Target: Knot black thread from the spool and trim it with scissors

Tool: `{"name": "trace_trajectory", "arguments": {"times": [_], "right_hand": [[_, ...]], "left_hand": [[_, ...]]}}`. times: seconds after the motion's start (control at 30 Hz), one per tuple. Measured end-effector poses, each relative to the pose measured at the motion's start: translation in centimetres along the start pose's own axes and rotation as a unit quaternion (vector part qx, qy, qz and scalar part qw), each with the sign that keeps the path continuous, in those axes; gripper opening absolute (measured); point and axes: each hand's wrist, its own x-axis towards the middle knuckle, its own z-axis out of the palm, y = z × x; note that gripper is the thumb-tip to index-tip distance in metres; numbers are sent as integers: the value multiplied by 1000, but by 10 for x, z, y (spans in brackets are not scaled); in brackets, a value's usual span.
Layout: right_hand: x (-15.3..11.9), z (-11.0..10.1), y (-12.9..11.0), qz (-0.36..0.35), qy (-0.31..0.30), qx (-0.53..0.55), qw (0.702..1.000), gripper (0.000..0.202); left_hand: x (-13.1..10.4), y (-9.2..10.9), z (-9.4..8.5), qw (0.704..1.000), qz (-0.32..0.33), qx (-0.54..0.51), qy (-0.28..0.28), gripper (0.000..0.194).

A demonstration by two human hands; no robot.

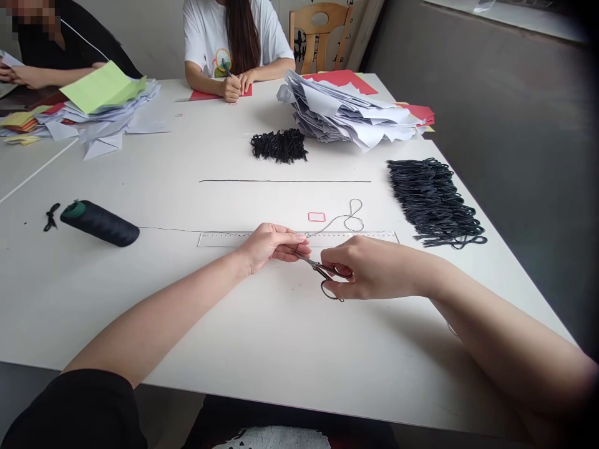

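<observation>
My left hand [276, 243] is closed in a pinch on dark thread, just over the clear ruler [224, 239]. The thread runs left to a dark spool [105, 224] lying on its side, and its loose end [354, 215] curls on the table beyond the ruler. In my right hand [369, 268] are small metal scissors [318, 267], fingers through the handle loops. The scissors point left, their tips at my left fingertips; whether the blades touch the thread is hidden there. A straight length of dark cord [285, 181] lies beyond the ruler.
Bundles of looped black cord [433, 199] lie at the right, with a smaller black bundle [279, 146] farther back. Paper stacks [346, 112] stand behind. Across the white table [187, 312], one person [238, 43] writes on red paper; another [70, 43] sits at the far left.
</observation>
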Motion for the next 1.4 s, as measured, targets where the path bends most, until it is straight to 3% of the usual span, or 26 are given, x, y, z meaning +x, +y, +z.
{"name": "trace_trajectory", "arguments": {"times": [0.3,0.97,1.4], "right_hand": [[-4,-14,15,-32,-39,65,997,37],[3,-10,19,-10,-80,109,991,32],[8,-7,22,-33,-84,125,988,31]], "left_hand": [[1,-1,-2,1000,-2,-6,-1,30],[3,-3,-3,1000,12,-20,4,29],[3,-3,-3,1000,11,-14,-17,24]]}}
